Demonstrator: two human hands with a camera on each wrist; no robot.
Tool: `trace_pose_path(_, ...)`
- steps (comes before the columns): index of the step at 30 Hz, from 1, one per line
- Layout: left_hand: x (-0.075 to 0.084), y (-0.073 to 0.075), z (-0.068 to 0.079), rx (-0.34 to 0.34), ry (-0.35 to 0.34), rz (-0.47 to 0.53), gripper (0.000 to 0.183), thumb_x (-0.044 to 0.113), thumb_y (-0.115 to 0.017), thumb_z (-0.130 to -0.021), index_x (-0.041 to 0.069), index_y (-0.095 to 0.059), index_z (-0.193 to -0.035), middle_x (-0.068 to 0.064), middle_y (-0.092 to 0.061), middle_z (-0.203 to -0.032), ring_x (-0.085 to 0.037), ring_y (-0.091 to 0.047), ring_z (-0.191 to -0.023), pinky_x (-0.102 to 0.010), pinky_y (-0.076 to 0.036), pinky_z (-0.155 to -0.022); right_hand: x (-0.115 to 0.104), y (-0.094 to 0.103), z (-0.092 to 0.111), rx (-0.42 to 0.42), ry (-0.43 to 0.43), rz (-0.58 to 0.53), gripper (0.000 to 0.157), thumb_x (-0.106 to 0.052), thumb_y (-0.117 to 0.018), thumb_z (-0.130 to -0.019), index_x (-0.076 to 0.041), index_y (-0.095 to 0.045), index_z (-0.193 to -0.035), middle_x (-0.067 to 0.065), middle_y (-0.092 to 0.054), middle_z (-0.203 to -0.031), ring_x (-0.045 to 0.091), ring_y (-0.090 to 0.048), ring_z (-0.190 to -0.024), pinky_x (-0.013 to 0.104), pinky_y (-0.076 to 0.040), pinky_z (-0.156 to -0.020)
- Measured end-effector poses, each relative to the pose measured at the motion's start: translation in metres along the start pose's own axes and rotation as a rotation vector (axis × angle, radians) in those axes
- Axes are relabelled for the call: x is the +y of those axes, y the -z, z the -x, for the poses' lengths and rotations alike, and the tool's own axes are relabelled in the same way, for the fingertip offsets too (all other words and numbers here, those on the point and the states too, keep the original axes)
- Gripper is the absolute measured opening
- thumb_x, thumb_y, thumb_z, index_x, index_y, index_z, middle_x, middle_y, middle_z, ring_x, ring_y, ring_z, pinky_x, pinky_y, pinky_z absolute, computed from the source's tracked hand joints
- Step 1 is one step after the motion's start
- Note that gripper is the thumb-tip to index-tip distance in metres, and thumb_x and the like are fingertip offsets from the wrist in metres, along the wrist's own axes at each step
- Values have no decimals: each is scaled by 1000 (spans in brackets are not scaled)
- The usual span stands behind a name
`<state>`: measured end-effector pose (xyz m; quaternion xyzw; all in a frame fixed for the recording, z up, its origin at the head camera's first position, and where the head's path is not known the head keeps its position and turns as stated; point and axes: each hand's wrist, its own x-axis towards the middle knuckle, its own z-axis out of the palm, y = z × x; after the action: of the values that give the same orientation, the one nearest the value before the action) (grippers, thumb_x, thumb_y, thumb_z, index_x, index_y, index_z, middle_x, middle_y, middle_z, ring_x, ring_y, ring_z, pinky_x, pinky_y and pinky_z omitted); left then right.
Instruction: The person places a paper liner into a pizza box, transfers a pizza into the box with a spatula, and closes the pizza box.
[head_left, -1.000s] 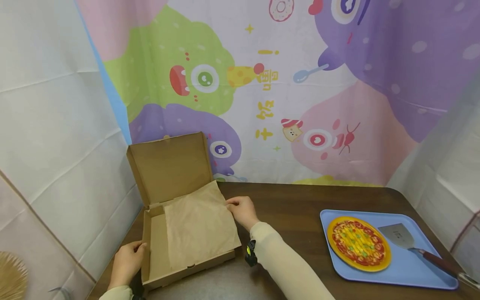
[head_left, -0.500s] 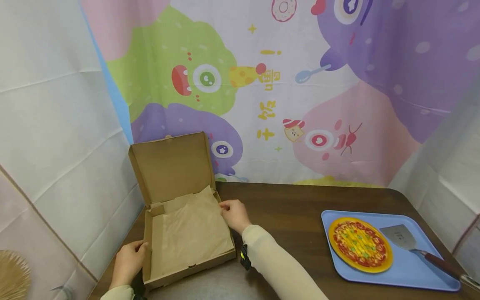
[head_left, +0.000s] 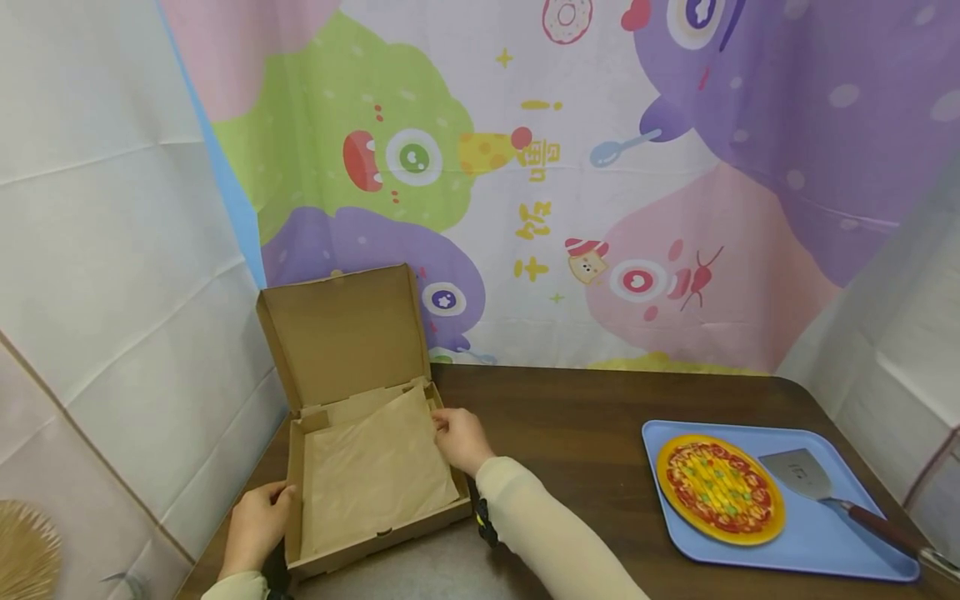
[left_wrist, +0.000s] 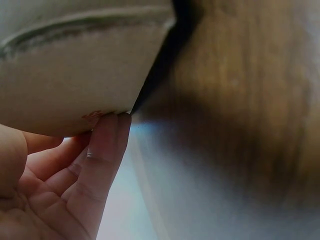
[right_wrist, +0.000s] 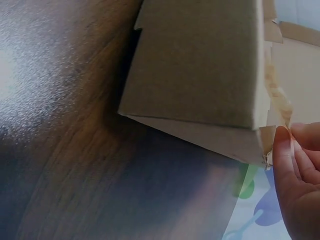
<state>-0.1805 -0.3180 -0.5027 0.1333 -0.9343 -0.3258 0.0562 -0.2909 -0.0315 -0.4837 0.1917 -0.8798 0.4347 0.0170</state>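
Note:
An open cardboard pizza box (head_left: 296, 508) stands at the table's left, its lid (head_left: 348, 342) raised against the wall cloth. A brown paper sheet (head_left: 375, 475) lies in the box, its far right corner still lifted. My right hand (head_left: 462, 440) pinches the paper's right edge between thumb and fingers, just over the box's right wall; the right wrist view shows the paper (right_wrist: 280, 102) bunched at the fingertips. At the box's left wall my left hand (head_left: 257, 525) holds the cardboard, and in the left wrist view its fingertips (left_wrist: 107, 135) touch the outer face.
On the right, a blue tray (head_left: 840, 550) carries a toy-like pizza (head_left: 720, 490) and a metal pizza server (head_left: 802, 473) with a dark handle. A patterned cloth (head_left: 525, 333) hangs behind the dark wooden table (head_left: 570, 433). A straw-coloured round object (head_left: 26, 546) shows at far left.
My right hand has drawn the paper leftward and down into the box, where it overhung the right wall before. The left hand has stayed at the box's left wall.

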Motion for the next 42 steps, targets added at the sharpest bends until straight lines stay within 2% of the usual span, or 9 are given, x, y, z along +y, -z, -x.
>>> trace_pose_path(6, 1, 0, 0, 2, -1, -5, 39, 17, -50, -99, -15, -61, -119, -33, -64, -117, -52, -59, -110, -59, -49, -88, -1, -2, 4, -51, 15, 2, 44, 10, -52, -81, 9, -62, -124, 22, -69, -116, 33, -66, -110, 43, -55, -93)
trace_pose_path(12, 1, 0, 1, -9, 0, -3, 40, 17, -49, -100, -16, -60, -120, -34, -62, -120, -53, -57, -112, -61, -48, -90, -4, -4, 7, -99, -30, -42, 48, 8, -57, -80, 11, -59, -127, 23, -65, -126, 30, -66, -106, 43, -55, -92)
trace_pose_path(19, 1, 0, 1, -15, -3, -3, 40, 16, -48, -100, -16, -60, -121, -34, -62, -119, -53, -57, -113, -61, -48, -91, -6, -8, 7, -144, -90, -112, 46, -11, -64, -90, 13, -56, -128, 27, -61, -129, 37, -61, -118, 47, -50, -101)
trace_pose_path(24, 0, -1, 0, -16, -5, -8, 40, 16, -47, -100, -16, -60, -120, -34, -62, -120, -53, -57, -113, -61, -48, -91, -11, -8, 9, -191, -172, -191, 56, -23, -61, -94, 14, -50, -134, 29, -55, -137, 41, -52, -128, 49, -43, -109)
trace_pose_path(30, 1, 0, 0, -16, -4, -8, 40, 17, -47, -99, -15, -60, -120, -34, -61, -120, -53, -57, -112, -61, -48, -90, -17, -7, 14, -235, -225, -176, 65, -33, -59, -95, 10, -44, -141, 27, -47, -145, 41, -43, -137, 51, -36, -114)
trace_pose_path(37, 0, 0, 1, -13, -5, -10, 41, 17, -47, -99, -15, -61, -121, -34, -62, -120, -53, -57, -112, -61, -48, -90, -21, -10, 16, -257, -233, -214, 66, -32, -58, -95, 9, -41, -143, 25, -42, -150, 41, -43, -137, 51, -36, -114)
trace_pose_path(42, -1, -1, 1, -8, -6, -2, 40, 16, -47, -98, -14, -61, -120, -33, -63, -119, -52, -58, -111, -61, -48, -90, -21, -11, 16, -260, -241, -192, 66, -34, -58, -95, 7, -42, -143, 25, -45, -148, 40, -45, -135, 50, -37, -113)
